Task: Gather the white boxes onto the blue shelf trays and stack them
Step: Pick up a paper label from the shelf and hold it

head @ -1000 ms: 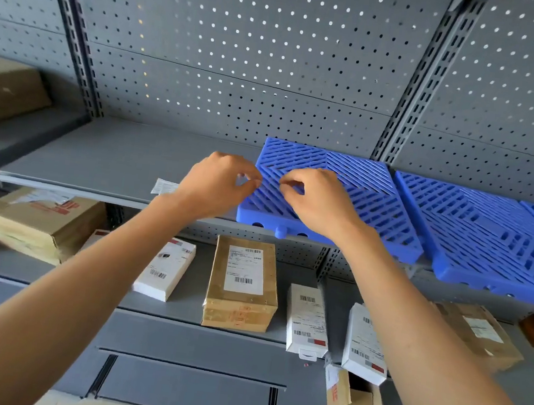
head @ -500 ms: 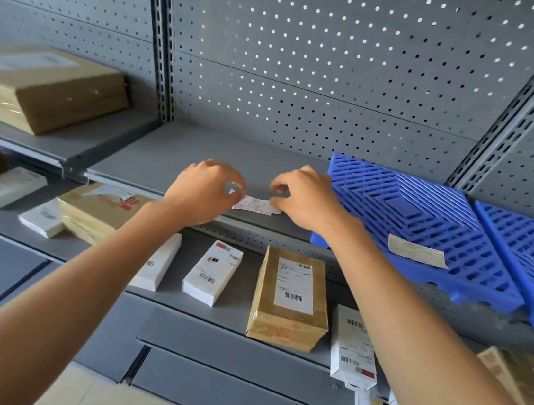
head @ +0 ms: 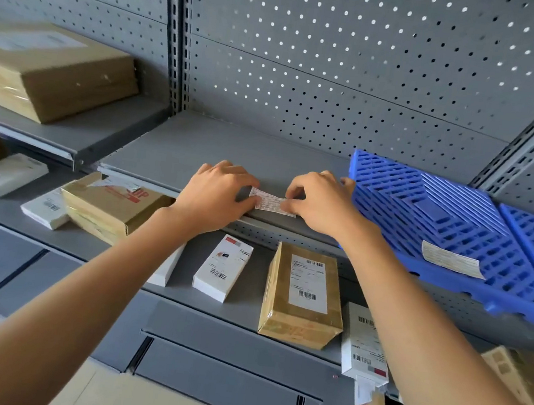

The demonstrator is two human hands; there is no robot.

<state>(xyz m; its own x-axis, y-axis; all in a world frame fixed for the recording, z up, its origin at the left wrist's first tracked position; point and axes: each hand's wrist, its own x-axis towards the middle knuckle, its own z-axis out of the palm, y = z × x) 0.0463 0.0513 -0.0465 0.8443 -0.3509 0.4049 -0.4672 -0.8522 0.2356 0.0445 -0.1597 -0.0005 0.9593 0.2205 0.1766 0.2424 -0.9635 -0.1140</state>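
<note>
Shelf trays [head: 451,225] blue, slatted grid. Back panel [head: 343,60] grey, dotted perforations. Shelf [head: 177,154] plain grey. Boxes [head: 222,267] white, black barcodes. Parcel [head: 303,296] brown, white label.

light: even, soft daylight, bright | backlight: glints through pegboard [head: 357,89] holes | shadows: faint, below fingers [head: 244,182] | blur: left-edge cartons smeared | distortion: wide-angle, uprights bowed

both arms outstretched, left hand [head: 216,192] and right hand [head: 319,202] pinching.
</note>
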